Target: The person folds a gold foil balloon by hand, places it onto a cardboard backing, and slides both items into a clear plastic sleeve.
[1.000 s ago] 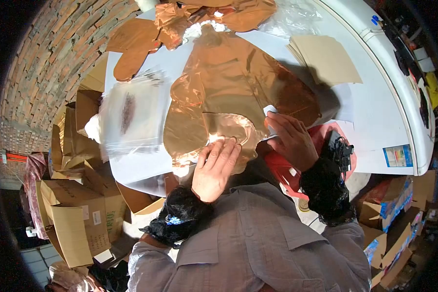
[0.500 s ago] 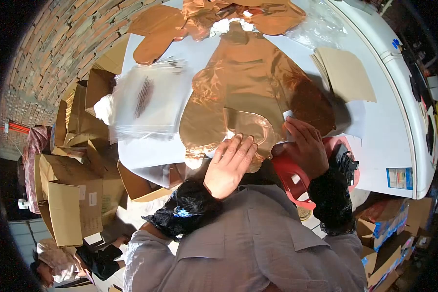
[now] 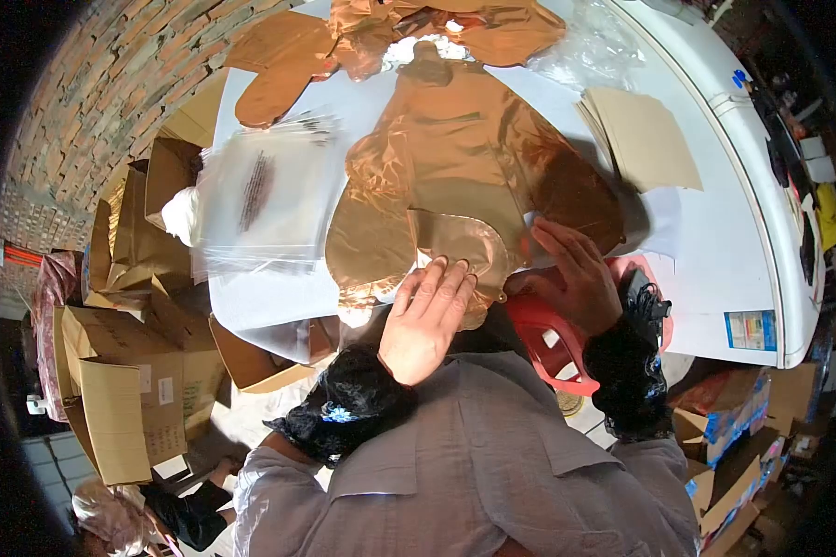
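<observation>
A flat copper-coloured foil balloon [image 3: 464,139] lies on the white table, with its narrow neck pointing away from me and a rounded flap [image 3: 464,237] folded over near the front edge. My left hand [image 3: 425,311] rests on that flap, fingers outstretched, palm down. To its right, my right hand [image 3: 581,278] touches the balloon's lower right edge with fingers extended. By those fingertips is a small pale patch that I cannot make out. The right thumb is partly in shadow.
More copper foil balloons [image 3: 283,56] lie at the far edge. Clear plastic bags [image 3: 269,195] are stacked on the left, tan sheets [image 3: 641,139] on the right. Below the table are a red plastic stool [image 3: 553,343] and open cardboard boxes [image 3: 111,390]. Another person [image 3: 111,511] is at lower left.
The whole view has shifted slightly, so the table and the things on it sit a little further left. Both hands keep nearly the same places on the foil balloon.
</observation>
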The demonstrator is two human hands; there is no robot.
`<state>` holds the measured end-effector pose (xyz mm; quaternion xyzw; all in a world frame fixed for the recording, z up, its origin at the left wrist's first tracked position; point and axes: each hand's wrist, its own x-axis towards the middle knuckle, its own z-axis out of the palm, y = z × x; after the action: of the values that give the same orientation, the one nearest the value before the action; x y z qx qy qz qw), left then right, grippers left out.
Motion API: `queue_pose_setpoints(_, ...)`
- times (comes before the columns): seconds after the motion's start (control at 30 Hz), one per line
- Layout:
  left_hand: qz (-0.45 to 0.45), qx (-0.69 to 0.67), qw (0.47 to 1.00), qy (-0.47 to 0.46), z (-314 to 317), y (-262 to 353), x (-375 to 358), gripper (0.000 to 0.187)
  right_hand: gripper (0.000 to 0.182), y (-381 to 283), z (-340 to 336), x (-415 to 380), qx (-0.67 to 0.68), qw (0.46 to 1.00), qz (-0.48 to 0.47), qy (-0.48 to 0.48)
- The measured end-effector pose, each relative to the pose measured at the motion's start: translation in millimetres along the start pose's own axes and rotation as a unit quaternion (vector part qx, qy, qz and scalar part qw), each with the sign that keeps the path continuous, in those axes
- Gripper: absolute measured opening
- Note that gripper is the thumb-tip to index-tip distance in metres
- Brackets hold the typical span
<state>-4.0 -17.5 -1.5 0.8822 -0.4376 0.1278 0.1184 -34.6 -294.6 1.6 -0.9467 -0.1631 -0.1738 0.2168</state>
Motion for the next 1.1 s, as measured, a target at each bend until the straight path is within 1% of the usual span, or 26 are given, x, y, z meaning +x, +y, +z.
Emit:
queue_pose_setpoints(0.4,0.001,-0.006,1.000,0.000,-2,3,6,0.051,0.068,2,4,-1,-0.005,1.000,0.019,-0.006)
queue_pose_setpoints(0.8,-0.004,0.008,1.000,-0.010,-1,7,7,0.053,0.065,2,3,1,-0.003,1.000,0.016,0.002)
queue_pose_setpoints(0.9,-0.006,0.006,1.000,-0.005,1,7,7,0.053,0.060,-1,-1,4,0.027,0.999,0.019,0.021)
queue_pose_setpoints(1.0,-0.007,0.002,1.000,-0.003,1,8,6,0.053,0.048,-2,-8,14,0.019,0.998,0.011,0.065)
queue_pose_setpoints(1.1,-0.011,-0.004,1.000,-0.002,1,8,6,0.054,0.034,-5,-15,29,0.021,0.991,0.036,0.126)
